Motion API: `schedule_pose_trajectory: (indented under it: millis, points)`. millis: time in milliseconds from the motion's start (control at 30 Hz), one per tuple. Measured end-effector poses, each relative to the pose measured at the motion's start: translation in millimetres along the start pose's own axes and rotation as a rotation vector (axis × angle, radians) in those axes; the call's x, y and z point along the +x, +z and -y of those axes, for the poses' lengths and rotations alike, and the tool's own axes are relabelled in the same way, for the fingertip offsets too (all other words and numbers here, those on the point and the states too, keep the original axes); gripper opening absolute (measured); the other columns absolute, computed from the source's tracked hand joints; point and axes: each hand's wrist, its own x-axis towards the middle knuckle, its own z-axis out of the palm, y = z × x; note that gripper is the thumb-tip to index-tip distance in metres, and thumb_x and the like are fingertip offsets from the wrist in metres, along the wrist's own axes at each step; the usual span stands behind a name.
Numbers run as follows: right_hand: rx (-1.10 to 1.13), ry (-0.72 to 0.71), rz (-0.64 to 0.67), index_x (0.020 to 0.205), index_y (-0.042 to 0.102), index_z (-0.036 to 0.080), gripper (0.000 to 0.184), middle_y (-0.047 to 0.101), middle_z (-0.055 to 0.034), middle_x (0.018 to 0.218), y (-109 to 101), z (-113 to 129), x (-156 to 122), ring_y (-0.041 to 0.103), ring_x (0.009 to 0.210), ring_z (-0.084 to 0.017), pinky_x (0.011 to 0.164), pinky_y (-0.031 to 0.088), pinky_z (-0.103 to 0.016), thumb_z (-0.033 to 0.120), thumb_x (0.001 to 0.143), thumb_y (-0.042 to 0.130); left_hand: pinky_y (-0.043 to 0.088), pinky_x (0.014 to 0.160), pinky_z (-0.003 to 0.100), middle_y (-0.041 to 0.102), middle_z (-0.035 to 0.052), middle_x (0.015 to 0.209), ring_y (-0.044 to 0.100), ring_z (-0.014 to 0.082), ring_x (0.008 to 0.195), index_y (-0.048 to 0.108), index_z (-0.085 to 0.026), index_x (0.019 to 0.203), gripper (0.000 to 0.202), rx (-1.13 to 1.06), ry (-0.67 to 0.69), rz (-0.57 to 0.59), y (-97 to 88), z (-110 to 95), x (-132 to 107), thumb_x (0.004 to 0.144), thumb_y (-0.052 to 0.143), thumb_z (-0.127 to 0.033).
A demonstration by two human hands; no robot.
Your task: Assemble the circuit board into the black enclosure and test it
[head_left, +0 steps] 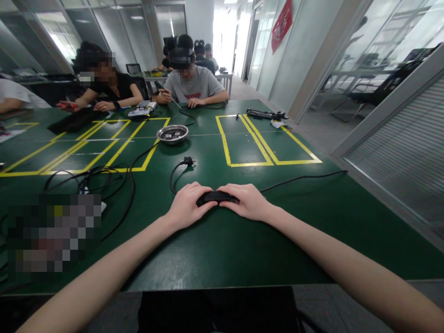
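My left hand and my right hand meet over the green table, fingers closed around a black oblong block. Thumbs press its near side and fingertips cover its top, so its ends are hidden. It looks like a power adapter, but its exact kind I cannot make out. From beside the left hand a short black cord curves up to a plug with its prongs pointing right. Another black cord runs from the right hand toward the table's right edge.
Beyond the plug stands a metal bowl with small metal parts. Looped black cables lie on the left near a blurred-out item. Yellow tape marks the green table. A co-worker opposite holds a thin tool; another sits left.
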Motion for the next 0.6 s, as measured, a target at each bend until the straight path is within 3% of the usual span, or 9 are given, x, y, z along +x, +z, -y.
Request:
schedule_pose_trajectory:
  millis: [133,233,300,367,433,467,533,600]
  points:
    - [-0.032,0.002,0.001,0.131,0.065,0.020,0.033,0.076,-0.0086,0.110,-1.0,-0.9,-0.9,0.074,0.094,-0.021,0.080,0.055,-0.030,0.039,0.104,0.056,0.054,0.082,0.037,0.073,0.0077,0.096,0.067,0.0238,0.089,0.070,-0.017,0.112,0.029,-0.017,-0.019,0.022,-0.9,-3.9,0.3,0.097,0.067,-0.041]
    - [-0.089,-0.115,0.067,0.148,0.053,0.022,0.052,0.071,-0.0102,0.126,-4.1,-1.3,-1.5,0.072,0.102,-0.022,0.079,0.055,-0.030,0.046,0.102,0.059,0.054,0.080,0.035,0.073,0.0064,0.093,0.067,0.0222,0.086,0.071,-0.018,0.109,0.025,-0.082,-0.027,0.034,-2.8,-6.2,0.3,0.099,0.064,-0.039]
    - [-0.178,-0.173,0.096,0.154,0.047,0.023,0.059,0.068,-0.0108,0.130,-5.5,-0.3,-1.9,0.072,0.099,-0.022,0.073,0.054,-0.029,0.049,0.102,0.059,0.055,0.079,0.034,0.073,0.0054,0.092,0.068,0.0208,0.084,0.072,-0.018,0.106,0.024,-0.142,-0.044,0.041,-3.3,-6.6,0.2,0.099,0.065,-0.040]
    - [-0.267,-0.180,0.118,0.155,0.047,0.025,0.056,0.068,-0.0093,0.123,-5.6,-0.4,-1.8,0.071,0.088,-0.019,0.066,0.051,-0.027,0.046,0.104,0.056,0.056,0.079,0.034,0.073,0.0055,0.092,0.068,0.0204,0.083,0.073,-0.018,0.105,0.025,-0.187,-0.066,0.053,-2.5,-5.4,-0.4,0.098,0.066,-0.041]
    - [-0.318,-0.141,0.135,0.154,0.048,0.028,0.051,0.069,-0.0076,0.119,-6.1,-5.2,-1.3,0.069,0.080,-0.017,0.063,0.049,-0.025,0.041,0.105,0.054,0.059,0.088,0.038,0.075,0.0084,0.102,0.069,0.0234,0.096,0.072,-0.019,0.113,0.027,-0.193,-0.064,0.038,-0.6,-2.6,-1.5,0.097,0.066,-0.041]
    - [-0.327,-0.103,0.131,0.153,0.050,0.028,0.050,0.069,-0.0074,0.119,-7.2,-10.5,-1.3,0.069,0.079,-0.017,0.063,0.049,-0.025,0.040,0.104,0.055,0.057,0.098,0.044,0.074,0.0116,0.115,0.066,0.0267,0.113,0.068,-0.019,0.126,0.035,-0.175,-0.051,-0.009,0.3,-0.7,-2.2,0.097,0.065,-0.039]
    - [-0.321,0.018,0.066,0.150,0.053,0.028,0.050,0.070,-0.0082,0.120,-12.0,-27.5,-2.6,0.071,0.080,-0.019,0.067,0.052,-0.027,0.038,0.102,0.057,0.046,0.115,0.055,0.061,0.0167,0.145,0.049,0.0321,0.141,0.057,-0.021,0.144,0.053,-0.128,-0.012,-0.058,1.7,3.4,-3.7,0.096,0.068,-0.039]
    - [-0.293,0.175,-0.077,0.146,0.057,0.025,0.048,0.071,-0.0103,0.123,-21.1,-51.4,-6.4,0.072,0.091,-0.024,0.074,0.056,-0.032,0.037,0.099,0.060,0.040,0.120,0.059,0.049,0.0179,0.158,0.043,0.0326,0.146,0.055,-0.021,0.146,0.051,-0.098,0.018,-0.078,2.1,6.9,-5.0,0.098,0.065,-0.036]
